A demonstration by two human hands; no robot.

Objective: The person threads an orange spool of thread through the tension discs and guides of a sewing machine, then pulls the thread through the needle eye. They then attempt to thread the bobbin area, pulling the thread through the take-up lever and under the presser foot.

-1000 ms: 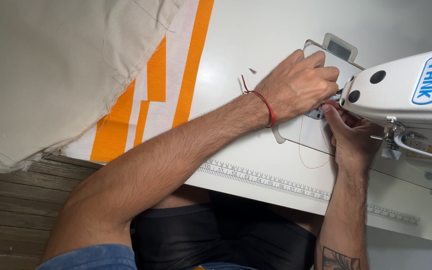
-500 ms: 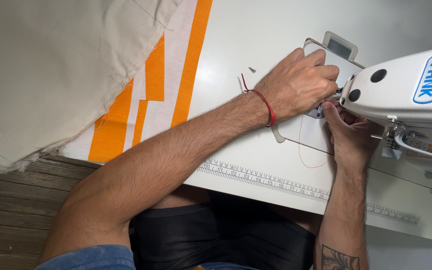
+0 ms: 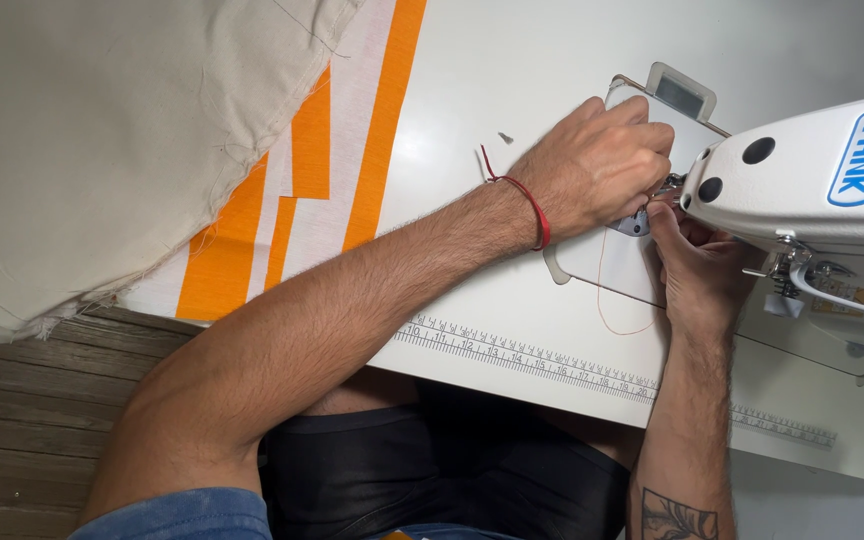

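A person seated at a white sewing machine (image 3: pixel 812 170) works with both hands at the needle area, seen from a head-worn camera looking down. The left hand (image 3: pixel 597 165), a red cord bracelet (image 3: pixel 532 205) at its wrist, is bunched with its fingers (image 3: pixel 652 150) drawn together right beside the machine's head, pinched on something too small to make out. The right hand (image 3: pixel 697 265) comes up from below, its fingers tucked under the head where the machine hides them, so whether they grip anything cannot be told. A thin orange thread (image 3: pixel 612 300) hangs from the needle area and loops across the pale plate (image 3: pixel 592 265) on the white counter (image 3: pixel 512 90), its upper end lost between the two hands.

No cloth lies under the presser foot. The fabric, a cream canvas piece (image 3: pixel 102 130) over orange-and-white striped material (image 3: pixel 352 170), sits well apart to the left, draped partly off the counter edge toward the wooden floor (image 3: pixel 12 420). A printed measuring scale (image 3: pixel 552 365) runs along the counter's near edge.

Judging from how things lie, the work looks to be at the threading stage: the thread is out and at the needle, but its tail is loose and slack, and the fabric is not yet brought to the machine. Stitching appears not yet begun.
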